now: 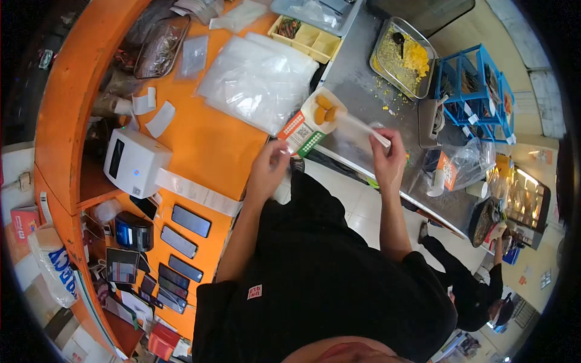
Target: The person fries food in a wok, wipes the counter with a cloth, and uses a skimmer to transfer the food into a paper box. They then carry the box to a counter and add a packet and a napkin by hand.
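Note:
A paper food box (pixel 302 129), printed red, green and white with a square code, is between my hands, over the gap between the two counters. Several golden-brown fried pieces (pixel 325 109) show in its open top. My right hand (pixel 390 162) is closed on a thin white strip (pixel 369 132), paper or plastic film. That strip reaches toward the box's open end and is smeared by motion. Close by the box's lower left corner, my left hand (pixel 270 169) has its fingers curled in; what they grip, if anything, is not clear.
Clear plastic bags (pixel 260 81) are stacked on the orange counter (pixel 200 136), beside a white label printer (pixel 136 163) and several phones (pixel 192 220). Across the gap, a steel counter (pixel 357 78) bears a tray of yellow food (pixel 387 60) and blue racks (pixel 463 78). A co-worker (pixel 478 296) stands lower right.

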{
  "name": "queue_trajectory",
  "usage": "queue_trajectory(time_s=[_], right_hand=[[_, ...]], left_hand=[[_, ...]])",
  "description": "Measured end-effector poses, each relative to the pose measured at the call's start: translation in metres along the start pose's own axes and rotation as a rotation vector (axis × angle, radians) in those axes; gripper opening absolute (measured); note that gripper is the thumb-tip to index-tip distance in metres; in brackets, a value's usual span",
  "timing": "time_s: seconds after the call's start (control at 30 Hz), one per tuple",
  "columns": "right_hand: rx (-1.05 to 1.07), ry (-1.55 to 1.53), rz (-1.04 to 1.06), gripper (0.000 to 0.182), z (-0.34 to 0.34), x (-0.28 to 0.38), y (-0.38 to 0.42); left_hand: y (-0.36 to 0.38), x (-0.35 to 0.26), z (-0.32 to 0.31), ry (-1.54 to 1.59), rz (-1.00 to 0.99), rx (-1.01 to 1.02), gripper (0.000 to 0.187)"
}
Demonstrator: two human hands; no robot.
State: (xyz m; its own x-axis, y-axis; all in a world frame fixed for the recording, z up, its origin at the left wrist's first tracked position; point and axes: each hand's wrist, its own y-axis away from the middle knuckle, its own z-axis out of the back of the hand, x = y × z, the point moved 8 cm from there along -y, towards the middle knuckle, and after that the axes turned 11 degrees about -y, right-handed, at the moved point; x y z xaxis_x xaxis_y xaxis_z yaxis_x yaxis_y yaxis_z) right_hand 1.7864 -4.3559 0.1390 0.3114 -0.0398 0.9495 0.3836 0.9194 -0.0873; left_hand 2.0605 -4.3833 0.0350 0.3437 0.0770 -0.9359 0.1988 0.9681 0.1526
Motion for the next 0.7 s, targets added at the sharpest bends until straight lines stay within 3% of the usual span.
queue_trajectory(time_s=[0.07,0.13,0.23,0.33,0.43,0.53,0.63,0.7], right_hand=[[0.085,-0.018,0.122,0.025,-0.007,-0.006,-0.038],[0.284,0.249,0.307,0.030,-0.048,-0.016,-0.059],[0.525,0.410,0.518,0.034,-0.108,-0.068,-0.078],[0.793,0.460,0.774,0.037,-0.137,-0.075,-0.075],[0.945,0.657,0.736,0.035,-0.153,-0.099,-0.069],[1.067,0.737,0.814,0.031,-0.166,-0.104,-0.069],[1.210,0.850,0.839,0.033,-0.173,-0.118,-0.068],[1.293,1.017,0.733,0.026,-0.175,-0.124,-0.072]], left_hand=[[-0.023,0.019,-0.008,-0.144,-0.008,-0.150,0.028],[-0.040,0.016,-0.009,-0.443,-0.140,-0.337,0.029],[-0.059,0.028,-0.027,-0.494,-0.074,-0.313,0.035],[-0.068,0.045,-0.047,-0.528,0.061,-0.230,0.035],[-0.069,0.049,-0.054,-0.562,0.176,-0.156,0.033],[-0.074,0.043,-0.057,-0.660,0.058,-0.339,0.032],[-0.077,0.037,-0.061,-0.724,0.085,-0.408,0.033],[-0.082,0.049,-0.070,-0.708,0.115,-0.272,0.032]])
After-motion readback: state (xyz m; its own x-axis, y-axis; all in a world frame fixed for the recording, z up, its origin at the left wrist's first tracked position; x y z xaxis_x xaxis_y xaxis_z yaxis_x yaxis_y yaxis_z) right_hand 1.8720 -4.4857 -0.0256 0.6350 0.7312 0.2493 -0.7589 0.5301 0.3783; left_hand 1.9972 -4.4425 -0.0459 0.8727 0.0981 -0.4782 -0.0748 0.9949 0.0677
